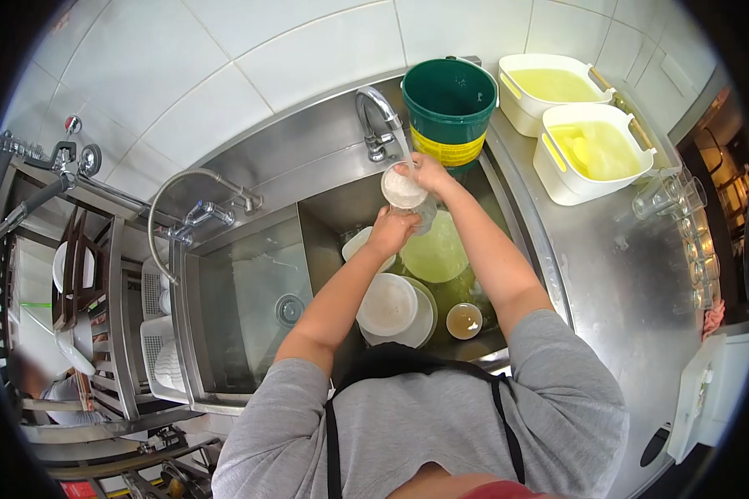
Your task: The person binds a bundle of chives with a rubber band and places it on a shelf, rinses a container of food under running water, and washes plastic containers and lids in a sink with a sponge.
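Under the stream from the curved steel tap (pixel 376 104), a clear round cup or glass (pixel 404 190) full of whitish water is held over the right basin. My left hand (pixel 394 229) grips it from below, fingers wrapped round its side. At its rim is my right hand (pixel 427 173), fingers bent against the glass. Beneath my hands, a green-tinted round bowl (pixel 435 249) lies in greenish water. Nearer me are stacked white bowls (pixel 387 306) and a small round bowl (pixel 463 321) with brownish liquid.
A green bucket (pixel 449 104) stands behind the right basin. Two white tubs (pixel 564 187) of yellowish liquid and several glasses (pixel 659 198) are on the right counter. Left are another basin (pixel 250 308), a hose tap (pixel 200 214) and racks with dishes. A person is partly visible lower left.
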Motion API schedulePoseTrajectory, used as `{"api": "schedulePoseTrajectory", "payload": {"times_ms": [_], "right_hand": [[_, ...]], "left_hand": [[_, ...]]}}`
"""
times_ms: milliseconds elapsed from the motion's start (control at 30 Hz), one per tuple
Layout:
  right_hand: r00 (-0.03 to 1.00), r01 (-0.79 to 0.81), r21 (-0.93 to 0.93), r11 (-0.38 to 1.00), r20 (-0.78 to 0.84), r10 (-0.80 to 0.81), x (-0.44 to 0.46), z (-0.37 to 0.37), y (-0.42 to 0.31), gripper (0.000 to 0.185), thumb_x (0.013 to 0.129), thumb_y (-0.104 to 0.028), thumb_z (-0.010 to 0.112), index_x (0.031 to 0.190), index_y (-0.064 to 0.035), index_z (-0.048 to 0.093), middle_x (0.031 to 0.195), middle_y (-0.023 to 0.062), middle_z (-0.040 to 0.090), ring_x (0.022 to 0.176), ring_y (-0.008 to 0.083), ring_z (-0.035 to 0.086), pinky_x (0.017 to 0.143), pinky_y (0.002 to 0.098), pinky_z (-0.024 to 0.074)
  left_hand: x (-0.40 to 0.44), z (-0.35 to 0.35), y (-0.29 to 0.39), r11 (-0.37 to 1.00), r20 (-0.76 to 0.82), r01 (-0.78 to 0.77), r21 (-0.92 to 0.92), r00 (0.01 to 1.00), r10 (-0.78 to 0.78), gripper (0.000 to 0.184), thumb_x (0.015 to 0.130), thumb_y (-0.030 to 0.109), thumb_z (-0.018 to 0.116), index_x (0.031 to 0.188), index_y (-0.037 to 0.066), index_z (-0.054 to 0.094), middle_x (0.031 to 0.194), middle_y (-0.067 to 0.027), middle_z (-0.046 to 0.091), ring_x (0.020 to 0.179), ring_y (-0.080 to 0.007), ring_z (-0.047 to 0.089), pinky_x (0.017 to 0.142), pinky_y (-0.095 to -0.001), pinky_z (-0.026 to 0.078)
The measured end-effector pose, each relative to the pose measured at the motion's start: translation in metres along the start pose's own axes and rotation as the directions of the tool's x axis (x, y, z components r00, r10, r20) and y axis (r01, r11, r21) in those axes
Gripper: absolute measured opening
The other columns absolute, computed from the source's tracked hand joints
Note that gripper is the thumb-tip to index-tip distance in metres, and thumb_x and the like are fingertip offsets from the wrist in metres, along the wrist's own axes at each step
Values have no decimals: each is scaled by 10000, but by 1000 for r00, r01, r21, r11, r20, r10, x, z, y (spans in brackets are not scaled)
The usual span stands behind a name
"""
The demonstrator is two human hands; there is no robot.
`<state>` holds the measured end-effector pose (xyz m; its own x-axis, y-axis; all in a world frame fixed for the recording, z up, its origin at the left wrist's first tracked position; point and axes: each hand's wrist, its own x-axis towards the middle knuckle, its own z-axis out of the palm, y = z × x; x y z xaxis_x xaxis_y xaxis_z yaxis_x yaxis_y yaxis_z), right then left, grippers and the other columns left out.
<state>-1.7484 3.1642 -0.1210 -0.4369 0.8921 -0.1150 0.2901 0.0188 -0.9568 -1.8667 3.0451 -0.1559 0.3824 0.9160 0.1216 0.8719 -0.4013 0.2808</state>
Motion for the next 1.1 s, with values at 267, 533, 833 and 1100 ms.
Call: {"api": "schedulePoseTrajectory", "payload": {"times_ms": [267,533,833,1100], "right_hand": [[985,76,725,685,-159,59,29,18,-11,228,890,-230,525,983,-22,534,889,86,575,790,173,528,723,318,433],[752,333,-172,927,-545,-371,48,54,20,152,776,-140,544,878,-32,512,883,208,546,839,366,528,709,444,420],[975,185,-547,817,-1,-222,-19,4,-28,197,831,-152,467,940,-31,578,863,198,607,877,367,581,756,440,459],[963,114,371,921,-271,-10,49,30,-2,221,843,-182,479,993,-44,566,1017,151,560,964,280,533,790,352,422]], "left_hand": [[15,-2,5,981,-214,-189,-47,961,175,76,732,129,591,806,113,589,816,-46,587,877,-232,539,820,-373,407],[19,-15,2,990,-314,-123,71,939,139,92,736,148,600,813,98,608,820,-51,587,857,-236,532,796,-381,399],[10,-11,-7,990,-144,-82,111,985,98,149,735,121,614,877,88,582,859,-51,587,890,-242,521,843,-388,376],[10,-10,-7,989,-179,-114,92,975,129,102,723,96,619,810,69,574,821,-80,587,858,-258,521,824,-398,377]]}}
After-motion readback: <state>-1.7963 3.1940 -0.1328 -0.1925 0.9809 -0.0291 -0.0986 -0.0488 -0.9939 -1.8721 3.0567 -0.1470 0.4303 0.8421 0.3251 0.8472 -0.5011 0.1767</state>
